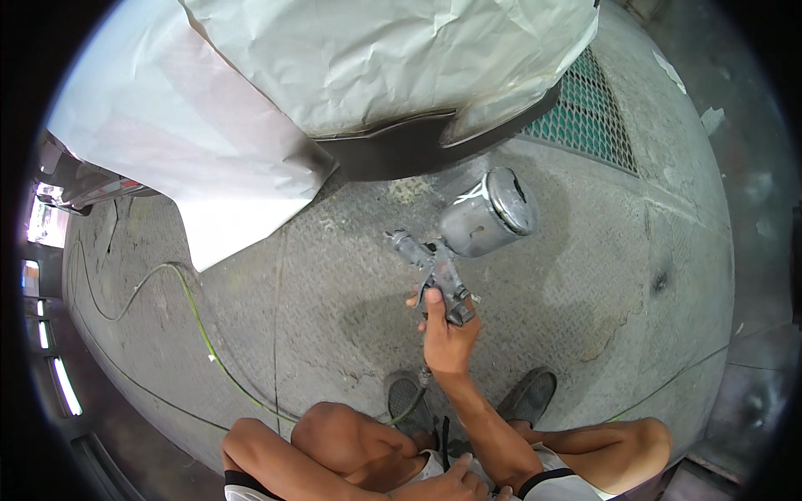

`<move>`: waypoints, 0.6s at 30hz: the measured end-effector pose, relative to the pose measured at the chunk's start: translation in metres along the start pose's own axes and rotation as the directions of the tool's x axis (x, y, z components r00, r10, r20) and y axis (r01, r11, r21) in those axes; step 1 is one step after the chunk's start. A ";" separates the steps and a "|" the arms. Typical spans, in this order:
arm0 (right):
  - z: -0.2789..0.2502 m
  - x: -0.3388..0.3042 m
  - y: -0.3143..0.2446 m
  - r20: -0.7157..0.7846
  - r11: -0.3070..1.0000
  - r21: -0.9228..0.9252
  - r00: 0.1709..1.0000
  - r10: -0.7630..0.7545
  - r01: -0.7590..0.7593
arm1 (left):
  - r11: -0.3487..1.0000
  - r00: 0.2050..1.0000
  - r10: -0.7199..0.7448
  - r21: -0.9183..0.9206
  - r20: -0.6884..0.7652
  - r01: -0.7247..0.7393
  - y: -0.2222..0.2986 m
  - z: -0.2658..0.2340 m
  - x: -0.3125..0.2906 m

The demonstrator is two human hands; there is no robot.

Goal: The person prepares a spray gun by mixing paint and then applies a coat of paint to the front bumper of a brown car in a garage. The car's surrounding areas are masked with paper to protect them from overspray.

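Two hands (451,338), one spray gun (440,275)

Counted as well: one metal cup (480,224), two shoes (532,395), two bare knees (645,438), one dark panel (388,154) and one metal floor grate (589,113). White covering sheets (376,67) number at least two (the overlap blurs any exact tally). Green hoses (200,326): at least one, the full number being hard to tell.

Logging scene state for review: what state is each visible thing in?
Spray gun: held, nozzle toward upper left
Right hand: closed around its handle
Left hand: low at the lap, grip unclear
Cup: attached, lidded, tilted
Masking paper: draped, wrinkled
Dark panel: exposed below the paper
Hose: lying in curves
Floor: stained
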State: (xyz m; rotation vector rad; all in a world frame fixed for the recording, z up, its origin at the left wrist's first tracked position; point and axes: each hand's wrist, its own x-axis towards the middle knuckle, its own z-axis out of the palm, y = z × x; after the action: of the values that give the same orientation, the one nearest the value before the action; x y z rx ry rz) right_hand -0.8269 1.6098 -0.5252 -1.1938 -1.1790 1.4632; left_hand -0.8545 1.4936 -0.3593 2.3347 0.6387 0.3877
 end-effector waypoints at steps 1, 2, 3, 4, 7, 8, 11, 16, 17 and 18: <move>-0.004 0.002 0.000 -0.045 0.997 -0.021 0.997 0.067 -0.068 | 1.000 1.000 0.001 0.001 0.002 -0.001 -0.001 -0.001 0.000; -0.008 0.006 -0.002 -0.081 0.991 -0.034 0.989 0.125 -0.128 | 1.000 1.000 -0.001 0.013 0.003 0.001 -0.001 -0.002 -0.001; -0.013 0.010 -0.003 -0.119 0.982 -0.045 0.977 0.179 -0.186 | 1.000 1.000 0.007 0.021 0.002 -0.007 0.001 -0.002 -0.002; -0.016 0.015 -0.001 -0.181 0.990 -0.049 0.976 0.118 -0.129 | 0.999 1.000 0.003 0.034 0.005 -0.003 0.003 -0.001 -0.002; -0.031 0.027 0.009 -0.338 0.997 -0.079 0.940 -0.038 0.012 | 0.997 1.000 -0.012 0.071 -0.005 0.012 0.002 0.000 -0.008; -0.033 0.028 0.009 -0.361 0.995 -0.093 0.930 -0.069 0.038 | 0.996 1.000 -0.020 0.090 -0.015 0.022 0.002 0.000 -0.011; -0.027 0.023 0.012 -0.359 0.998 -0.060 0.933 -0.013 -0.009 | 0.994 0.999 -0.041 0.103 0.020 0.039 -0.002 0.004 -0.015; -0.017 0.007 0.008 -0.206 0.997 -0.045 0.976 -0.073 0.065 | 0.984 1.000 -0.027 0.176 0.003 0.026 -0.007 0.004 -0.018; -0.013 0.004 0.007 -0.190 0.997 -0.026 0.979 -0.079 0.075 | 0.986 0.998 -0.056 0.158 -0.011 0.057 -0.008 0.002 -0.022; -0.010 0.001 0.006 -0.180 0.996 -0.010 0.980 -0.084 0.084 | 0.987 0.997 -0.072 0.143 -0.026 0.075 -0.008 0.000 -0.025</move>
State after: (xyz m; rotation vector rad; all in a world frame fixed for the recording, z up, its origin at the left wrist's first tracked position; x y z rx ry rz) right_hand -0.8171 1.6112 -0.5324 -1.2357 -1.0938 1.2636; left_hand -0.8782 1.4852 -0.3668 2.4378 0.7836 0.3419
